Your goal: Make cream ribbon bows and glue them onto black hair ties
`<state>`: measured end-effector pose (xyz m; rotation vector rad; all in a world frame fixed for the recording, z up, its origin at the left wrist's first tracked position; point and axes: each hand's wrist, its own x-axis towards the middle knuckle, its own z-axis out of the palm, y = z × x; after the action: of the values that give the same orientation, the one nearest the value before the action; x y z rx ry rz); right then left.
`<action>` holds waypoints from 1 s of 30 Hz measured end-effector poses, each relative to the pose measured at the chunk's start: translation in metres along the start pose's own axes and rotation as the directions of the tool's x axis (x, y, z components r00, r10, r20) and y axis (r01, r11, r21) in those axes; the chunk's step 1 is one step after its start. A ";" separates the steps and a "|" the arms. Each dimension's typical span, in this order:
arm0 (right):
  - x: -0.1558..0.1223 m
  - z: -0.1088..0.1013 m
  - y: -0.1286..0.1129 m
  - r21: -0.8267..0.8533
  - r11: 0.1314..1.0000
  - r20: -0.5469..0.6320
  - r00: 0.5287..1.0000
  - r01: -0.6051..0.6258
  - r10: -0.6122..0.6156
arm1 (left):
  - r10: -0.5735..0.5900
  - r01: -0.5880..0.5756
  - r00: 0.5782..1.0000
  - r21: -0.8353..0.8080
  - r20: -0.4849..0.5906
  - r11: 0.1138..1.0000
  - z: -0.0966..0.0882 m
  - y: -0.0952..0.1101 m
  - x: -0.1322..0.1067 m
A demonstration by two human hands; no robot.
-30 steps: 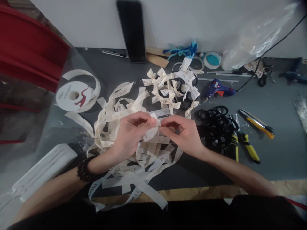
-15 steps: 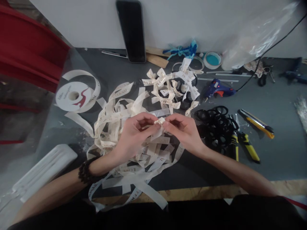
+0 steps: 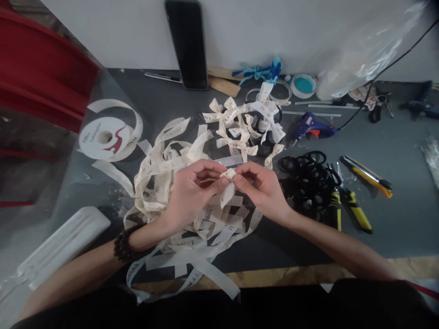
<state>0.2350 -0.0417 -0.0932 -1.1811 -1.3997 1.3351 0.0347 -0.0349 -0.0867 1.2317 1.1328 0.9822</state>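
Observation:
Between my two hands is a small folded cream ribbon [image 3: 227, 174], with one tail hanging down below the fingers. My left hand [image 3: 197, 185] pinches its left side between thumb and fingers. From the other side, my right hand [image 3: 259, 187] pinches it the same way. Under and around the hands lies a heap of loose cream ribbon strips [image 3: 164, 169] printed with letters. Just beyond them sits a cluster of tied ribbon bows [image 3: 236, 123], some with black bands. To the right of my right hand is a pile of black hair ties [image 3: 308, 178].
A ribbon spool [image 3: 104, 137] lies at the left, near a white plastic object [image 3: 65, 244]. A blue glue gun [image 3: 313, 127], yellow-handled cutters [image 3: 356, 212] and a utility knife [image 3: 368, 176] lie on the right. A phone [image 3: 188, 45] leans against the wall, and a tape roll [image 3: 304, 85] is behind.
The ribbon has turned slightly between my fingers, and its tail now hangs lower and shows more plainly. Both hands keep nearly the same place.

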 end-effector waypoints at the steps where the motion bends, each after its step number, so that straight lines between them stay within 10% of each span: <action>1: 0.001 0.000 0.000 0.020 1.000 0.007 1.000 -0.006 0.006 | 0.009 -0.009 1.000 0.015 -0.007 1.000 0.000 0.001 0.000; 22: -0.002 -0.001 -0.002 -0.510 0.818 0.001 0.952 0.265 -0.307 | 0.168 -0.157 0.985 0.224 -0.031 0.962 0.008 0.014 -0.007; 30: 0.000 -0.003 0.001 -0.338 0.915 0.017 0.973 0.221 -0.229 | 0.109 -0.101 0.994 0.217 -0.025 0.971 0.007 0.009 -0.006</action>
<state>0.2376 -0.0408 -0.0935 -1.2045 -1.7399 0.9403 0.0404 -0.0414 -0.0777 1.4650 1.2378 0.9840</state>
